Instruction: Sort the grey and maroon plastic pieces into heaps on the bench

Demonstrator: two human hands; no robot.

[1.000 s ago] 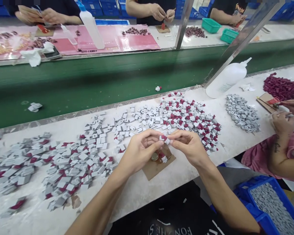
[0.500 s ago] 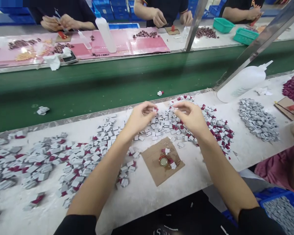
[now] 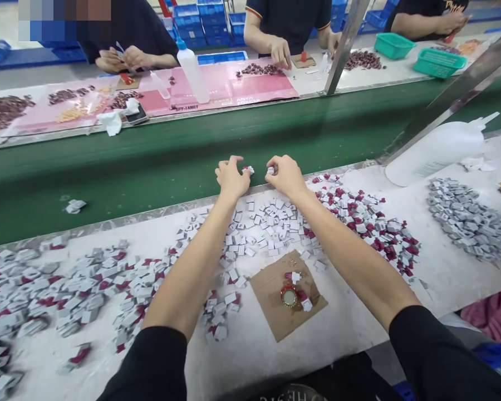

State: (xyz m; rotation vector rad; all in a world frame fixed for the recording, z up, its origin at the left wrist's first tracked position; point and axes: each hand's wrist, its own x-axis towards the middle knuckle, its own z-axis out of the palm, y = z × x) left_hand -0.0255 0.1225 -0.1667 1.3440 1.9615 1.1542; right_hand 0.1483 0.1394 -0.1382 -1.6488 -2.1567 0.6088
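My left hand (image 3: 232, 177) reaches over the green belt, thumb and index finger curled at a small white and dark red plastic piece (image 3: 249, 169). Beside it, my right hand (image 3: 287, 176) pinches a small whitish piece (image 3: 270, 170), partly hidden by the fingers. Nearer me on the table, a brown cardboard square (image 3: 271, 303) bears a red-rimmed bottle cap (image 3: 289, 296) and two white and dark red pieces, one of them the joined piece (image 3: 304, 301). Loose grey-white pieces (image 3: 275, 223) lie spread beneath my forearms.
Joined grey and dark red pieces (image 3: 67, 289) cover the left table; another pile (image 3: 371, 223) lies right. A white squeeze bottle (image 3: 438, 150) leans near a metal post (image 3: 446, 89). White scrap (image 3: 75, 206) lies on the green belt (image 3: 150, 161). Co-workers sit across it.
Both hands have moved from above the loose pieces out over the green belt. The view has shifted, and the hand of the co-worker opposite has moved to a dark pile.
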